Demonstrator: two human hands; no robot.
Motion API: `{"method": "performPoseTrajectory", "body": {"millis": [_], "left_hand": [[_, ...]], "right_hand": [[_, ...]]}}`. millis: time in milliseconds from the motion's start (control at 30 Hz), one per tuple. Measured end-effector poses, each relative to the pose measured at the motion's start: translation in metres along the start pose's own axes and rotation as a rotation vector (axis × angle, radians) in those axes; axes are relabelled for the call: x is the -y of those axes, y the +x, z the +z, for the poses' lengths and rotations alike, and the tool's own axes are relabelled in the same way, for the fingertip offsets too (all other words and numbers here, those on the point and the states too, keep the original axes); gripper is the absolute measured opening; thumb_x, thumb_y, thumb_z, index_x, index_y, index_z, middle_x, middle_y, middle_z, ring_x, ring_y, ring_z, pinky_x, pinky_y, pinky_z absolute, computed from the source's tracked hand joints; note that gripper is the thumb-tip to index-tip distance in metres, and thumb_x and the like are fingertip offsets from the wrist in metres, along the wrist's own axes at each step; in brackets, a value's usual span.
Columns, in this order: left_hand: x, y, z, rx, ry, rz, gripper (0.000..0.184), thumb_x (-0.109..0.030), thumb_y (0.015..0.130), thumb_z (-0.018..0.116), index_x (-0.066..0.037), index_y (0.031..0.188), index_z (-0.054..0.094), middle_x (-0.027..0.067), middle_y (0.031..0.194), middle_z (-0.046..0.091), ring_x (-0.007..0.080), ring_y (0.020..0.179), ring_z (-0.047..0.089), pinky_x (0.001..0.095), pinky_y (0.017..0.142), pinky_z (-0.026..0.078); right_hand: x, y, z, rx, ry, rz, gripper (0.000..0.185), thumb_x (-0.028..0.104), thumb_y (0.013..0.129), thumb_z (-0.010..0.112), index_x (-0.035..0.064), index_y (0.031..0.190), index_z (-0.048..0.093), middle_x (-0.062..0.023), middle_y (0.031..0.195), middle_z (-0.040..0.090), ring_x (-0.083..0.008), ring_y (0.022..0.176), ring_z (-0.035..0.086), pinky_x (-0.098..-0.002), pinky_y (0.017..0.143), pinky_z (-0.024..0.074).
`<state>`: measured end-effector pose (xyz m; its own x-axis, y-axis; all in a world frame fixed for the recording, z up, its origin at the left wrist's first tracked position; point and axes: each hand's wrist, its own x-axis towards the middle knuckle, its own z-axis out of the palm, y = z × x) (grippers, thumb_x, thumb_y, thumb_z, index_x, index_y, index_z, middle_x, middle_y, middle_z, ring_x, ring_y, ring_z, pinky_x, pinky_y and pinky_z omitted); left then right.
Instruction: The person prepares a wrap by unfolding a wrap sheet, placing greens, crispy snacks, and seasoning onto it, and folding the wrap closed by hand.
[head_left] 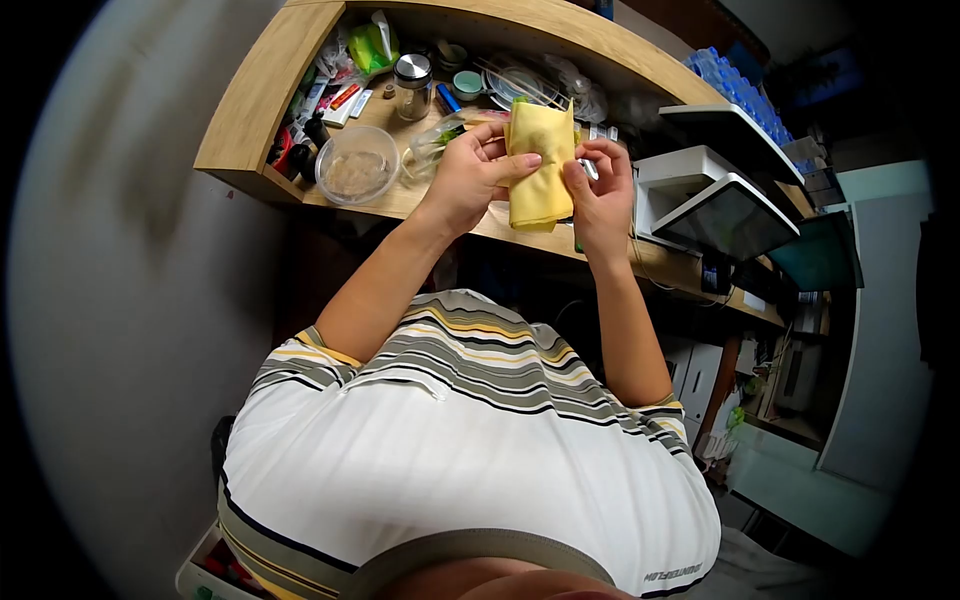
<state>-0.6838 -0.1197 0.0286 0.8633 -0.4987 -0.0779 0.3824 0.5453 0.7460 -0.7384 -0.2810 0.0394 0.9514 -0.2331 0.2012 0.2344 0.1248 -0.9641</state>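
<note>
A folded yellow cloth-like sheet (541,185) is held upright in front of me, above the desk's front edge. My left hand (475,170) is closed on its left side, the thumb pressed flat across its face. On the other side, my right hand (603,190) pinches the right edge between its thumb and curled fingers. A small white, shiny thing (588,169) shows by the right fingers; I cannot tell what it is. Behind the left hand lies a clear plastic bag (425,150). Whatever is directly behind the yellow sheet is hidden.
On the wooden desk (385,205) are a clear round tub (357,165), a glass jar with a metal lid (412,88), a small green cup (467,84) and a green packet (372,48). White-framed screens (725,215) stand at the right, near blue-capped bottles (735,85).
</note>
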Motion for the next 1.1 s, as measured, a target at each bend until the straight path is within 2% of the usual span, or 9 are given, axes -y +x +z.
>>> {"method": "performPoseTrajectory", "body": {"millis": [133, 167, 233, 267, 333, 467, 700, 933, 1100], "left_hand": [[-0.009, -0.008, 0.0, -0.067, -0.057, 0.063, 0.045, -0.003, 0.081, 0.071, 0.001, 0.12, 0.051, 0.01, 0.108, 0.063, 0.0179, 0.094, 0.066, 0.0335, 0.077, 0.059], [-0.012, -0.01, -0.002, -0.069, -0.056, 0.07, 0.045, -0.003, 0.081, 0.071, 0.001, 0.12, 0.051, 0.01, 0.108, 0.063, 0.0179, 0.094, 0.066, 0.0335, 0.077, 0.059], [-0.017, -0.015, -0.005, -0.101, -0.029, 0.115, 0.04, -0.002, 0.081, 0.071, 0.0, 0.116, 0.052, 0.01, 0.105, 0.064, 0.0167, 0.091, 0.066, 0.0323, 0.072, 0.059], [-0.019, -0.016, -0.007, -0.097, -0.025, 0.12, 0.04, -0.002, 0.081, 0.071, 0.0, 0.116, 0.052, 0.01, 0.105, 0.064, 0.0167, 0.091, 0.066, 0.0323, 0.072, 0.059], [-0.022, -0.022, -0.012, -0.041, -0.004, 0.194, 0.036, -0.001, 0.081, 0.07, 0.001, 0.113, 0.053, 0.0108, 0.104, 0.065, 0.0157, 0.093, 0.065, 0.0305, 0.075, 0.057], [-0.026, -0.036, -0.015, -0.013, 0.046, 0.286, 0.035, 0.002, 0.081, 0.068, 0.001, 0.113, 0.053, 0.0113, 0.107, 0.065, 0.0156, 0.098, 0.062, 0.03, 0.09, 0.049], [-0.036, -0.05, -0.035, 0.084, 0.182, 0.524, 0.039, 0.005, 0.079, 0.071, 0.001, 0.113, 0.053, 0.0111, 0.108, 0.064, 0.0162, 0.099, 0.062, 0.0312, 0.088, 0.052], [-0.052, -0.063, -0.047, 0.311, 0.127, 0.609, 0.063, -0.001, 0.069, 0.083, 0.002, 0.122, 0.048, 0.0117, 0.112, 0.061, 0.0191, 0.104, 0.062, 0.0347, 0.088, 0.054], [-0.051, -0.066, -0.055, 0.288, 0.181, 0.684, 0.067, 0.002, 0.067, 0.083, 0.002, 0.124, 0.047, 0.0126, 0.114, 0.06, 0.0201, 0.105, 0.061, 0.0354, 0.089, 0.053]], "right_hand": [[-0.006, -0.006, -0.004, 0.324, -0.153, -0.362, 0.056, -0.013, 0.066, 0.043, 0.003, 0.117, 0.058, -0.0134, 0.122, 0.036, -0.0224, 0.111, 0.05, -0.0333, 0.088, 0.0495], [-0.003, -0.004, -0.003, 0.375, -0.441, -0.478, 0.055, -0.012, 0.067, 0.05, 0.0061, 0.118, 0.059, -0.0134, 0.122, 0.036, -0.025, 0.107, 0.054, -0.0354, 0.09, 0.0499], [-0.008, -0.008, 0.009, 0.362, -0.405, -0.488, 0.054, -0.007, 0.066, 0.071, 0.0097, 0.116, 0.062, -0.0131, 0.12, 0.037, -0.0265, 0.104, 0.055, -0.0351, 0.086, 0.0522], [-0.009, -0.005, 0.014, 0.362, -0.404, -0.495, 0.054, -0.007, 0.066, 0.071, 0.0097, 0.116, 0.062, -0.0131, 0.12, 0.037, -0.0265, 0.104, 0.055, -0.0351, 0.086, 0.0522], [-0.008, -0.003, 0.023, 0.367, -0.452, -0.732, 0.061, 0.012, 0.062, 0.089, 0.0079, 0.115, 0.061, -0.0119, 0.122, 0.038, -0.0252, 0.1, 0.059, -0.0335, 0.085, 0.0519], [-0.011, -0.009, 0.046, 0.228, -0.328, -0.761, 0.041, 0.01, 0.062, 0.088, 0.0104, 0.099, 0.071, -0.009, 0.114, 0.042, -0.0218, 0.097, 0.058, -0.0306, 0.077, 0.0547], [-0.015, -0.027, 0.07, 0.199, -0.058, -0.481, 0.032, 0.002, 0.063, 0.086, 0.0076, 0.091, 0.073, -0.0074, 0.114, 0.046, -0.0194, 0.104, 0.054, -0.0302, 0.088, 0.0468], [-0.009, -0.032, 0.09, 0.16, 0.006, -0.451, 0.026, 0.004, 0.065, 0.086, 0.0061, 0.087, 0.073, -0.008, 0.111, 0.05, -0.0204, 0.103, 0.055, -0.0322, 0.091, 0.0439], [0.0, -0.035, 0.101, 0.166, -0.083, -0.509, 0.022, 0.008, 0.071, 0.081, 0.0029, 0.09, 0.072, -0.0109, 0.11, 0.049, -0.0223, 0.1, 0.055, -0.0322, 0.089, 0.0436]]}}
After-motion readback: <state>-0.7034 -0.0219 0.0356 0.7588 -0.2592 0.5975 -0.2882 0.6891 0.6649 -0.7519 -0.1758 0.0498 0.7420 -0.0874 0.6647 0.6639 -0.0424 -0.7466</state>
